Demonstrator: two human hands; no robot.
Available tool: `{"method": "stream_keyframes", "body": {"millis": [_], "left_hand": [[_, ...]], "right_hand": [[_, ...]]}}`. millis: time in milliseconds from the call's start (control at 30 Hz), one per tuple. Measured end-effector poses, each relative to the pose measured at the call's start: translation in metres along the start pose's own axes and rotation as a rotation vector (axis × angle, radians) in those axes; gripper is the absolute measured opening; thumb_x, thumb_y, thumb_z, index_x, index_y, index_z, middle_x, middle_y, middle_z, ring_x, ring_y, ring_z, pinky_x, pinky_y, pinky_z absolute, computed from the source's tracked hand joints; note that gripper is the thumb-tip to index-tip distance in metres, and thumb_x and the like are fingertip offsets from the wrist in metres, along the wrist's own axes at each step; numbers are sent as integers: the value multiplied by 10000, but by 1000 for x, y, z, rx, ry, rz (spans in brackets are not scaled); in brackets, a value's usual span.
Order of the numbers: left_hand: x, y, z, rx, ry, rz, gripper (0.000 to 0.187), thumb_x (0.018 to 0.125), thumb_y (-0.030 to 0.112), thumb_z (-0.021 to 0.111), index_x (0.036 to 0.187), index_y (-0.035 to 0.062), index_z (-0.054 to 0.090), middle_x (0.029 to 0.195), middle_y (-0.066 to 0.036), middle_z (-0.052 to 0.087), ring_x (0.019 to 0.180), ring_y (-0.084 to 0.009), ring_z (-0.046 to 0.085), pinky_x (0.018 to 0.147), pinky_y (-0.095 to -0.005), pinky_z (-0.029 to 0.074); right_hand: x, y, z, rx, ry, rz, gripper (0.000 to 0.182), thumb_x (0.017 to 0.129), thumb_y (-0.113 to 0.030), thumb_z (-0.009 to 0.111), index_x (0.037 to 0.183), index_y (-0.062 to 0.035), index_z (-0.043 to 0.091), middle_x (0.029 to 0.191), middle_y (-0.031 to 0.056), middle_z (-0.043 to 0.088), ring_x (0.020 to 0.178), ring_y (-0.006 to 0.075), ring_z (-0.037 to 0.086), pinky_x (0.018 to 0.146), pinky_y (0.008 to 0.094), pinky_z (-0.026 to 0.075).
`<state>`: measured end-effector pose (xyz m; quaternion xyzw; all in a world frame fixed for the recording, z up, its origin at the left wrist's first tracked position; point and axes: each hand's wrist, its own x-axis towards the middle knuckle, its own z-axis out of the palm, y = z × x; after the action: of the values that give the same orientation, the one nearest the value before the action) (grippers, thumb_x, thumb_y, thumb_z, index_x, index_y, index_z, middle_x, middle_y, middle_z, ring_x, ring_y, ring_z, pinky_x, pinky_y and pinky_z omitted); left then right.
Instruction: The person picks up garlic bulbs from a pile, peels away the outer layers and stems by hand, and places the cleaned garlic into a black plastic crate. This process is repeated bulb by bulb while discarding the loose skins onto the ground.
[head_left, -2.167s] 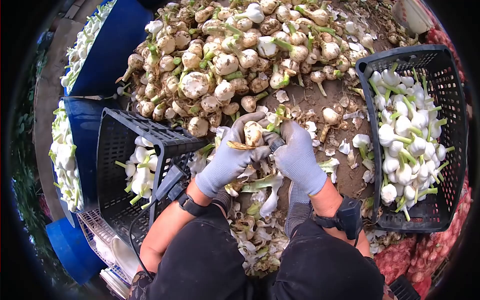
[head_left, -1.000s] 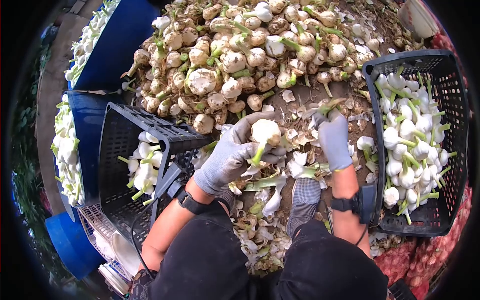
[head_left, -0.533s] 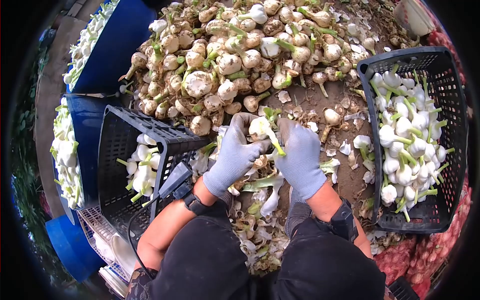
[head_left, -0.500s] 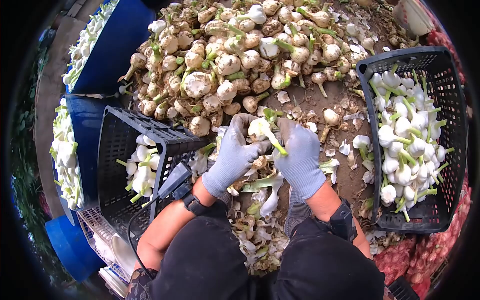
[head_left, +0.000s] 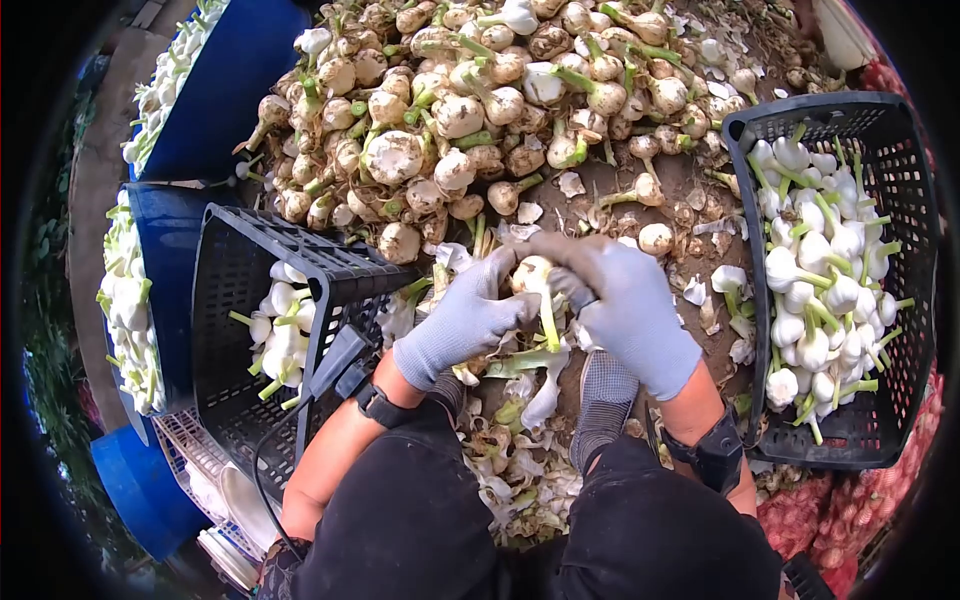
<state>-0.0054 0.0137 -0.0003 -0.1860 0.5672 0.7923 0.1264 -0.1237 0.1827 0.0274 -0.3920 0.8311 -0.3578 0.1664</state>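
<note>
Peeling a garlic bulb between two gloved hands, right over the husk litter.

Left hand (head_left: 462, 322) cups the garlic bulb (head_left: 533, 274) from the side, fingers closed round it to keep it steady, green stem hanging down; right hand (head_left: 625, 300) closes over the bulb's other side, thumb and fingers pinched at its skin, seemingly to strip it. The bulb sits just in front of the big heap of unpeeled garlic (head_left: 470, 100), handy for the next pick. To the right of the bulb, a black crate (head_left: 905, 130) holds clean white bulbs; to its left, a tilted black crate (head_left: 225, 300) holds a few more, its mouth angled towards the person. Peelings (head_left: 520, 450) lie below the bulb, between the knees.
</note>
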Motion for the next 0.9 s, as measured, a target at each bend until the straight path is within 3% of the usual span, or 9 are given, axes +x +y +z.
{"method": "stream_keyframes", "body": {"millis": [133, 200, 367, 400, 500, 567, 700, 733, 900], "left_hand": [[-2, 0, -1, 60, -32, -94, 530, 911, 160, 677, 1356, -34, 463, 1134, -26, 616, 1007, -83, 573, 891, -245, 480], [-1, 7, 2, 225, -82, -47, 483, 919, 119, 618, 1355, -21, 465, 999, -29, 639, 830, -50, 574, 726, -215, 496], [1, 16, 4, -238, -25, -160, 474, 963, 214, 616, 1343, -19, 454, 975, -65, 645, 713, -99, 620, 618, -223, 520], [4, 17, 4, -166, 95, -149, 563, 960, 267, 615, 1391, -14, 387, 976, -84, 656, 770, -160, 691, 666, -296, 592], [6, 10, 8, -201, 219, -90, 606, 945, 291, 634, 1392, -29, 377, 1055, -120, 648, 881, -171, 682, 761, -293, 586], [8, 5, 12, -439, 201, -6, 626, 920, 224, 673, 1389, -46, 359, 1150, -113, 608, 1001, -179, 642, 876, -286, 541], [8, 7, 21, -253, 228, 22, 755, 763, 80, 796, 1374, -59, 375, 1229, -126, 556, 1136, -190, 557, 978, -305, 472], [8, -2, 20, -33, 243, 6, 702, 783, 108, 784, 1349, -49, 399, 1168, -128, 591, 1050, -176, 603, 889, -299, 515], [15, -3, 17, -337, 325, -32, 500, 907, 177, 658, 1303, -35, 439, 1017, -97, 635, 817, -127, 636, 682, -244, 531]], "right_hand": [[-2, 1, 14, -225, -165, -113, 404, 745, -26, 640, 1131, -146, 638, 818, 96, 647, 784, 311, 640, 685, 421, 489], [-3, -1, 14, -325, -138, -140, 363, 729, -14, 640, 1075, -126, 634, 809, 100, 636, 784, 318, 640, 668, 421, 489], [-9, 23, 31, -189, -25, 36, 334, 670, -81, 680, 995, -96, 609, 822, 124, 643, 781, 297, 664, 678, 410, 521], [-13, 26, 33, -126, 54, 134, 326, 667, -83, 680, 985, -91, 606, 825, 125, 641, 789, 305, 664, 685, 410, 525], [-23, 18, 43, -55, 79, 223, 286, 686, -72, 660, 965, -96, 603, 827, 121, 639, 757, 325, 660, 660, 424, 527], [-22, 11, 45, -102, 165, 167, 260, 699, -81, 660, 953, -91, 601, 788, 116, 633, 712, 320, 658, 633, 421, 527], [-19, 15, 43, -64, 273, 219, 208, 696, -74, 664, 900, -90, 634, 763, 98, 652, 705, 310, 659, 623, 414, 522], [-17, 14, 42, -64, 271, 213, 208, 696, -74, 664, 900, -90, 634, 763, 98, 652, 705, 310, 659, 623, 414, 522], [-18, 7, 39, -109, 248, 114, 210, 686, -81, 666, 893, -110, 646, 781, 91, 657, 699, 292, 659, 621, 408, 504]]}}
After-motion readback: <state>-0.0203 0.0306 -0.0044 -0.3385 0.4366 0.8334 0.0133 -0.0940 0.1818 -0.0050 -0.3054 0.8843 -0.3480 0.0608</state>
